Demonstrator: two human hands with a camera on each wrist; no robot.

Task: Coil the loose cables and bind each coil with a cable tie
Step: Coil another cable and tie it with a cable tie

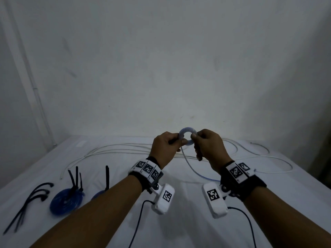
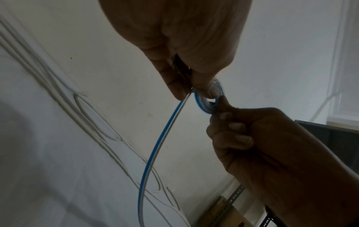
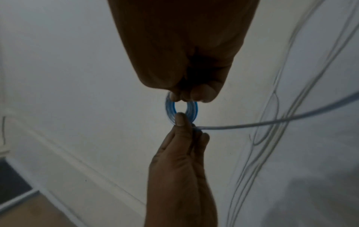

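Both hands pinch the small blue coil [image 1: 187,136] above the table [image 1: 179,221]: left hand [image 1: 165,146] on one side, right hand [image 1: 208,146] opposite. Feed the trailing cable [image 1: 195,169] in evenly, keeping each turn flat against the last.

Both hands, L [image 1: 165,146] & R [image 1: 209,145], pinch small blue coil [image 1: 187,137] above counter [image 1: 179,221]; bound coils [image 1: 67,200] at 8 o'clock.

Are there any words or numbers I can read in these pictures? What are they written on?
No words or numbers can be read anywhere.
The black-and-white square patterns on the left wristband, the right wristband and the two white camera blocks are coded markers, not letters.
The small blue coil, held by both hands, shows no print.
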